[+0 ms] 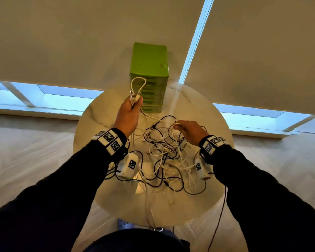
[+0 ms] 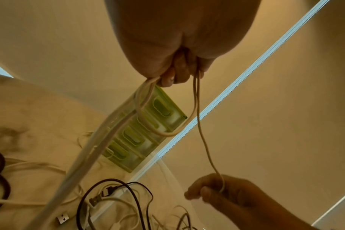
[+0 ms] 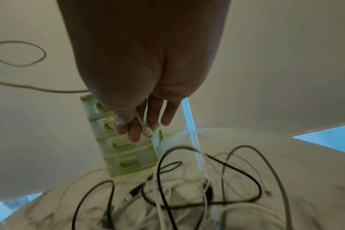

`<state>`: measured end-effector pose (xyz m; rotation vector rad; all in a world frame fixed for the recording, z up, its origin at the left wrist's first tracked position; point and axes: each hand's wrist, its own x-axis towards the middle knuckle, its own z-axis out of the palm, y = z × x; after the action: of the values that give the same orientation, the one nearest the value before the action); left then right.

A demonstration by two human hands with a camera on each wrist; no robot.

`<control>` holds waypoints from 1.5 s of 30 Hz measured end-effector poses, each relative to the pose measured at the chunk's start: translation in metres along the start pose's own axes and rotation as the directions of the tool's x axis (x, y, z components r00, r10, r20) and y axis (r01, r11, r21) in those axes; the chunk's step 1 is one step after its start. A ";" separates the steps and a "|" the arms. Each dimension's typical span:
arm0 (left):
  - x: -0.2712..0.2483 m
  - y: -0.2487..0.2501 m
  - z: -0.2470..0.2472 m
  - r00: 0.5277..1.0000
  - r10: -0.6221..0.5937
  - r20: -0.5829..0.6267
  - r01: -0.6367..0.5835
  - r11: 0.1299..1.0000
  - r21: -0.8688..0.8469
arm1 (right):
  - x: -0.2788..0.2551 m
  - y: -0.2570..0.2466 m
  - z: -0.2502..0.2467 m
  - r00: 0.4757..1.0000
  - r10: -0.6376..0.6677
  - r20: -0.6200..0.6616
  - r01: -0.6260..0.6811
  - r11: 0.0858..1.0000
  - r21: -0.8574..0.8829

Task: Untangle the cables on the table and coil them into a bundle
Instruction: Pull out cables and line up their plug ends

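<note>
— Both hands are kept busy with one white cable (image 1: pixel 154 117). Its looped end is gripped in the left hand (image 1: pixel 129 113), held up near the green drawer box (image 1: pixel 149 70). The same cable is pinched further along by the right hand (image 1: pixel 189 130), low over the pile.

— How much has been done?

— Very little, it seems. Only a loop or two has been made. The tangled pile (image 1: pixel 164 157) of thin black and white cables is left in a heap on the round table (image 1: pixel 198 110).

— What are the cables like?

— Smooth, round and bendy. Small flat metal plugs can be seen at some ends.
</note>
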<state>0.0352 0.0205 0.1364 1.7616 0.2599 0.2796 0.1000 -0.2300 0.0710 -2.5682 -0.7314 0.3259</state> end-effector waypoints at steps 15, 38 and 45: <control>-0.023 0.014 0.117 0.921 0.004 0.390 -0.038 0.996 0.078 | -0.086 -0.025 -0.066 0.998 0.052 0.033 -0.056 0.992 0.113; -0.091 0.004 0.212 0.466 -0.075 0.882 -0.387 0.878 0.280 | -0.217 0.071 -0.027 0.895 0.360 -0.263 -0.317 0.929 0.191; -0.082 0.002 0.213 0.660 -0.142 0.737 0.137 0.988 0.068 | -0.211 0.073 -0.030 0.942 0.283 -0.180 -0.264 0.957 0.123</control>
<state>0.0277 -0.2035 0.0916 1.7047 -0.2057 -0.5689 -0.0332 -0.4112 0.0835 -2.5624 -0.2792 0.1850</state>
